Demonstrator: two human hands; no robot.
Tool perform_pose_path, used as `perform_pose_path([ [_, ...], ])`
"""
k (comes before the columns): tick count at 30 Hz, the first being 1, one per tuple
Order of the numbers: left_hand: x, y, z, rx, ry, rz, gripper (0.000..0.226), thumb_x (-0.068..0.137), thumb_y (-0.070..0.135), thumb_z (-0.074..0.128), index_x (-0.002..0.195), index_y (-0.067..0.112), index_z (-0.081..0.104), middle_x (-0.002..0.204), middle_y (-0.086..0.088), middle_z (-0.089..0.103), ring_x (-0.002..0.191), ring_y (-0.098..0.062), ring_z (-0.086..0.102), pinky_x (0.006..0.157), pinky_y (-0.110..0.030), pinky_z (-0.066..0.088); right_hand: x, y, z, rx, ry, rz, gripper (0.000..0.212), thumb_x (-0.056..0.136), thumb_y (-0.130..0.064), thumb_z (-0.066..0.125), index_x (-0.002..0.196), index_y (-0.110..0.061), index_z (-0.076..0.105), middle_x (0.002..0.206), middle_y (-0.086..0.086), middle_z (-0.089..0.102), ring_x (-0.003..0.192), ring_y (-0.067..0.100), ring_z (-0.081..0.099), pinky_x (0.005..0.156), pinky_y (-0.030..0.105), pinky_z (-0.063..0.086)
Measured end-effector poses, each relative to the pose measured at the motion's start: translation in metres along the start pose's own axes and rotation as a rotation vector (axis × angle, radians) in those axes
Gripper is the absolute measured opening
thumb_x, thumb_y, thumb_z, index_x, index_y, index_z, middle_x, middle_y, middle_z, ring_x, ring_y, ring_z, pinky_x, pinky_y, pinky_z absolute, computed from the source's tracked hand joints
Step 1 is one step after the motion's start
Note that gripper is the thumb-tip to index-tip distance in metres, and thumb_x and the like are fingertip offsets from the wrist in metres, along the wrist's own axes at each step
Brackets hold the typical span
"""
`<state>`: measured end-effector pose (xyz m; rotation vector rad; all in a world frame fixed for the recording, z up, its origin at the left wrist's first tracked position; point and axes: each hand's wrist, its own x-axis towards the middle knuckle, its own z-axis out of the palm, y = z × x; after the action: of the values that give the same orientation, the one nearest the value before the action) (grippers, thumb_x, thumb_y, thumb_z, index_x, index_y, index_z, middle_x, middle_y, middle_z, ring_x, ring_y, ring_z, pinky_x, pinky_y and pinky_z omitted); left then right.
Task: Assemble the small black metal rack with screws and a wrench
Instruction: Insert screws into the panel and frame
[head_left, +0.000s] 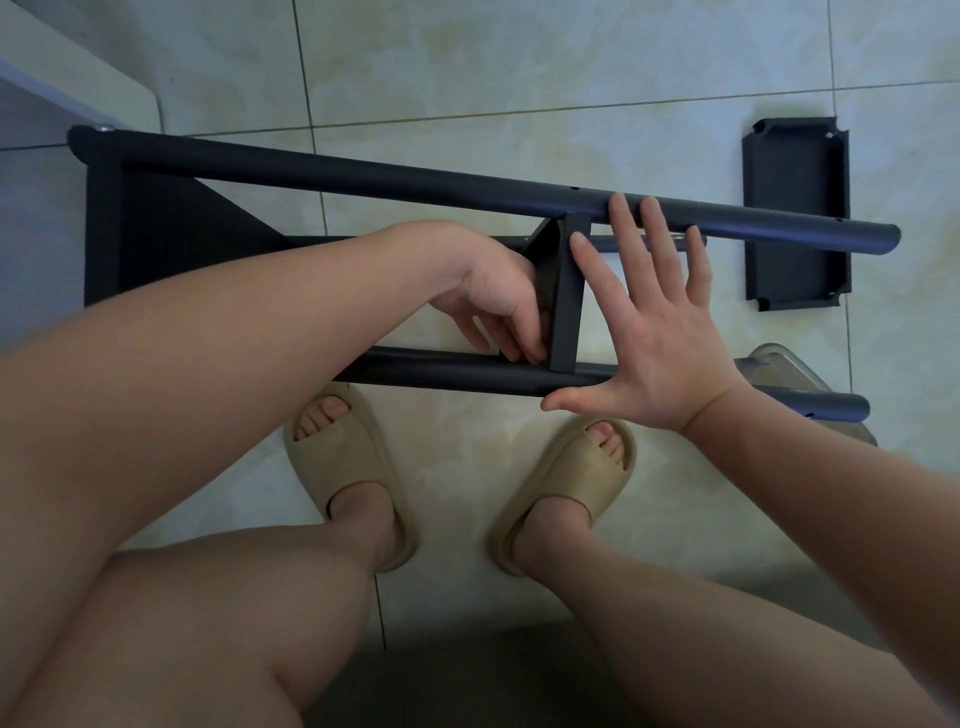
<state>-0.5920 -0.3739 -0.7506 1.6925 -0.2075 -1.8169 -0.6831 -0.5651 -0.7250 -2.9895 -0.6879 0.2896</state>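
The black metal rack (363, 179) lies on its side on the tiled floor, its long tubes running left to right. A black shelf panel (569, 291) stands on edge between the far tube and the near tube (441, 371). My left hand (498, 306) reaches in from the left, its fingertips curled at the panel's lower corner by the near tube; what they pinch is hidden. My right hand (649, 317) is spread flat with straight fingers against the panel's right side, fingertips up by the far tube. No wrench or loose screw shows.
A separate black shelf panel (795, 213) lies flat on the floor at the right. A clear plastic piece (784, 371) sits behind the near tube's right end. My feet in beige slippers (348, 467) stand just below the rack. A white furniture edge (67, 78) fills the upper left.
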Motion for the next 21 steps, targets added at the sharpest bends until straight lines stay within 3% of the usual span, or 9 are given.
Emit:
perform_pose_path([
  [12, 0.0038, -0.0034, 0.0037, -0.073, -0.014, 0.041, 0.018, 0.089, 0.015, 0.071, 0.106, 0.020, 0.072, 0.103, 0.001, 0.077, 0.098, -0.013, 0.073, 0.099, -0.038, 0.051, 0.0000, 0.0001, 0.0011, 0.001, 0.003, -0.003, 0.130, 0.068, -0.102, 0.034, 0.162, -0.012, 0.021, 0.168, 0.024, 0.008, 0.155, 0.045, 0.003, 0.119, 0.070, 0.005],
  [17, 0.0041, -0.0020, 0.0007, -0.048, -0.017, 0.010, 0.013, 0.087, 0.013, 0.072, 0.097, 0.021, 0.073, 0.095, 0.003, 0.077, 0.089, -0.010, 0.072, 0.096, -0.035, 0.051, -0.0001, 0.0005, 0.0019, 0.005, 0.013, -0.011, 0.131, 0.068, -0.101, 0.037, 0.162, -0.012, 0.020, 0.167, 0.024, 0.008, 0.155, 0.046, 0.004, 0.119, 0.070, 0.006],
  [21, 0.0034, -0.0026, -0.0002, -0.108, -0.046, 0.019, 0.020, 0.089, 0.008, 0.069, 0.106, 0.018, 0.072, 0.105, -0.001, 0.076, 0.095, -0.012, 0.072, 0.097, -0.035, 0.051, 0.0000, 0.0006, 0.0020, 0.000, 0.012, -0.010, 0.131, 0.068, -0.101, 0.039, 0.162, -0.012, 0.020, 0.168, 0.024, 0.008, 0.155, 0.046, 0.004, 0.119, 0.070, 0.005],
])
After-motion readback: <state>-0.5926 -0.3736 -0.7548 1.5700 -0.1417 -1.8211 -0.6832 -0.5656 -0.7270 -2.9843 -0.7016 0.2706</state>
